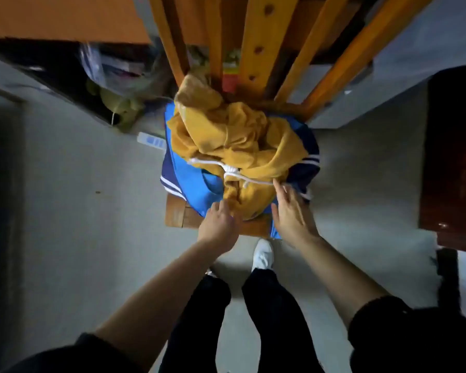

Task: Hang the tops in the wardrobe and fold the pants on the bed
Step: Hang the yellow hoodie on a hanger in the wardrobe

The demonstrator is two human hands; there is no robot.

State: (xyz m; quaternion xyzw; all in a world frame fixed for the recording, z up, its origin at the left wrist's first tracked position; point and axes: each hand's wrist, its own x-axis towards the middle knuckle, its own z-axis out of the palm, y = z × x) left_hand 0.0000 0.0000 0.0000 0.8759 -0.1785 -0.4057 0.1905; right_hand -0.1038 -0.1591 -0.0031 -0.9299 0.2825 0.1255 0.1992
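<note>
A crumpled mustard-yellow hoodie (234, 135) with white drawstrings (230, 170) lies on top of a blue and navy garment (191, 181) with white stripes, both heaped on a wooden chair (178, 214). My left hand (218, 227) rests at the pile's near edge, fingers curled onto the yellow fabric. My right hand (291, 211) is flat with fingers apart, touching the pile's right side next to the navy striped part. Whether the left hand has a real hold on the fabric is unclear.
The chair's yellow wooden back slats (256, 36) rise behind the pile. A dark cabinet (455, 157) stands at the right, an orange-topped desk (59, 17) with bags (113, 71) beneath it at the left. A white remote (151, 141) lies on the grey floor. My legs and white shoe (262, 254) are below.
</note>
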